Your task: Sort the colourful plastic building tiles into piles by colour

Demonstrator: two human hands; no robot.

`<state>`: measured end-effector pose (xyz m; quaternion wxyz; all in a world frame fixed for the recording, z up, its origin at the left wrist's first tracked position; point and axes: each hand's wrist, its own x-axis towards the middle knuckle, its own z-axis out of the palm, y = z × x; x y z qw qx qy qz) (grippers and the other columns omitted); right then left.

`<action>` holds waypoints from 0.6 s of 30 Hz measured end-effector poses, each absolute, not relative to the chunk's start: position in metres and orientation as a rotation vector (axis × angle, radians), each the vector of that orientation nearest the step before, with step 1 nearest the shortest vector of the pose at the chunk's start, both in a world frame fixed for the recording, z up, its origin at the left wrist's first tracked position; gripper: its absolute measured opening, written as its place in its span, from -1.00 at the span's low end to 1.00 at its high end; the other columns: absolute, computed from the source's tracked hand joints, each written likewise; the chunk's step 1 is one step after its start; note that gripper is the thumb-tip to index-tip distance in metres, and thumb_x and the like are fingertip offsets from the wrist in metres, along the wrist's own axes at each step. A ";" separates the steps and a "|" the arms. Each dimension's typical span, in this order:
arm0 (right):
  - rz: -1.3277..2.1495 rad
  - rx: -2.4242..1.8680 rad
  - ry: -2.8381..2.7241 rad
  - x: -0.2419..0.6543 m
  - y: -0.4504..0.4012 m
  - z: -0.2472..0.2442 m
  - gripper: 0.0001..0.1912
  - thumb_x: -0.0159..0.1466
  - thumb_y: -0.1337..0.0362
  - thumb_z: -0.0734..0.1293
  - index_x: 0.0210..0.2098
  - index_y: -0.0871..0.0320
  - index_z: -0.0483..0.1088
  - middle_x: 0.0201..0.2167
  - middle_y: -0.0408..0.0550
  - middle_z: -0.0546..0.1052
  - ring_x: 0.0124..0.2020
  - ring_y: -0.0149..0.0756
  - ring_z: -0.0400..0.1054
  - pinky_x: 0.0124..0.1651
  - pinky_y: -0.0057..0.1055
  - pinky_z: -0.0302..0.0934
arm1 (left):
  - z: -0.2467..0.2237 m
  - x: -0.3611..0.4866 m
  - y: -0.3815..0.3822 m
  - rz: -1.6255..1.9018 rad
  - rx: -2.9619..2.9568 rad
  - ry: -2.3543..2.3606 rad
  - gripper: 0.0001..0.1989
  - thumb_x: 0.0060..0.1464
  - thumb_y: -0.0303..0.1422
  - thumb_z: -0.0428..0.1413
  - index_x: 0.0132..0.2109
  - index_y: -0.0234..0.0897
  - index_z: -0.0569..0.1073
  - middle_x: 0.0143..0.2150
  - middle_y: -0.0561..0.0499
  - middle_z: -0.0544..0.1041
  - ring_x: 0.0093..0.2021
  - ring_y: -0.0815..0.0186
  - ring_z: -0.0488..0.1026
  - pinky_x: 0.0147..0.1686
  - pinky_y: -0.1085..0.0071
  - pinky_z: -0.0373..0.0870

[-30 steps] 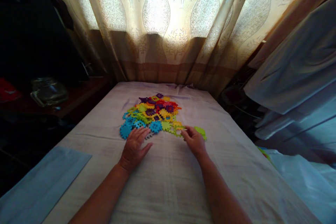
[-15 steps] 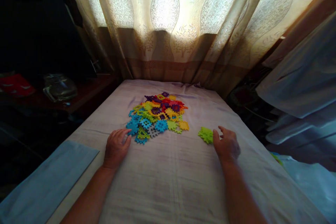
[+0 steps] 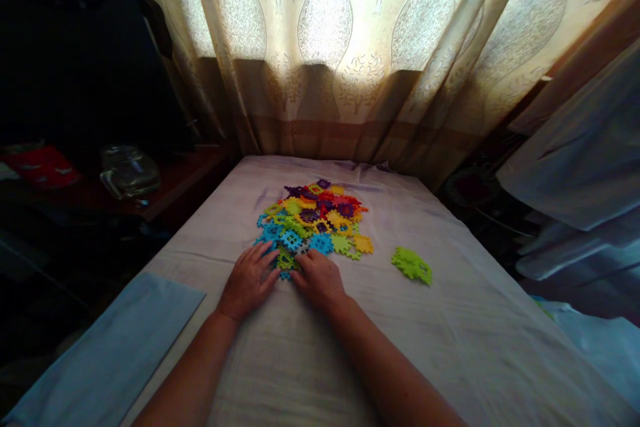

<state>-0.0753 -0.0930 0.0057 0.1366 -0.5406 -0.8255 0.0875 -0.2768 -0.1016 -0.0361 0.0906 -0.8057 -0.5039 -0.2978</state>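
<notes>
A mixed pile of toothed plastic building tiles (image 3: 320, 210) in several colours lies on the cloth. My left hand (image 3: 249, 281) rests at its near left edge, beside a blue tile (image 3: 270, 232), fingers stretched and thumb apart. From the right, my right hand (image 3: 321, 279) reaches to the near edge, its fingertips at a grey tile (image 3: 303, 248) that it partly covers. Its thumb and fingers are apart. Between my hands sits a green tile (image 3: 285, 259) with an open lattice. Off to the right lie green tiles (image 3: 411, 265), apart from the pile and touched by neither hand.
A pale cloth (image 3: 300, 360) covers the table. At its left edge lies a folded light-blue cloth (image 3: 115, 347). A glass jug (image 3: 130, 171) and a red container (image 3: 43, 165) stand on a dark side surface. Patterned curtains (image 3: 325, 100) hang behind; fabric (image 3: 575, 147) hangs right.
My right hand has left the green tiles on the right and moved left to the pile's near edge. My left hand has shifted slightly right along the pile.
</notes>
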 end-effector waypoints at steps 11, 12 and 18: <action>0.279 -1.480 -2.162 -0.022 -0.100 0.000 -0.85 0.26 0.20 0.30 -0.26 0.09 0.48 -0.28 -0.09 0.50 -0.35 -0.38 0.38 -0.26 -0.49 0.20 | -0.034 -0.273 -0.106 -0.802 -2.504 -1.573 -0.62 0.17 -0.13 0.05 0.09 -0.07 0.49 0.28 -0.11 0.34 0.29 0.01 0.23 0.21 -0.03 0.26; 0.264 -1.484 -2.083 -0.005 -0.099 0.001 -0.83 0.26 0.19 0.29 -0.26 0.10 0.48 -0.29 -0.09 0.50 -0.38 -0.39 0.38 -0.28 -0.49 0.20 | -0.033 -0.270 -0.108 -0.772 -2.523 -1.558 -0.61 0.15 -0.13 0.07 0.09 -0.06 0.49 0.29 -0.12 0.32 0.30 -0.01 0.21 0.20 -0.05 0.27; 0.006 -2.012 -1.524 0.108 -0.089 -0.002 -0.69 0.21 0.07 0.25 -0.26 0.13 0.51 -0.29 0.00 0.54 -0.37 -0.27 0.41 -0.32 -0.37 0.21 | -0.031 -0.250 -0.115 -0.711 -2.611 -1.458 -0.64 0.16 -0.20 0.07 0.08 -0.11 0.49 0.24 -0.12 0.39 0.26 0.02 0.28 0.20 -0.04 0.29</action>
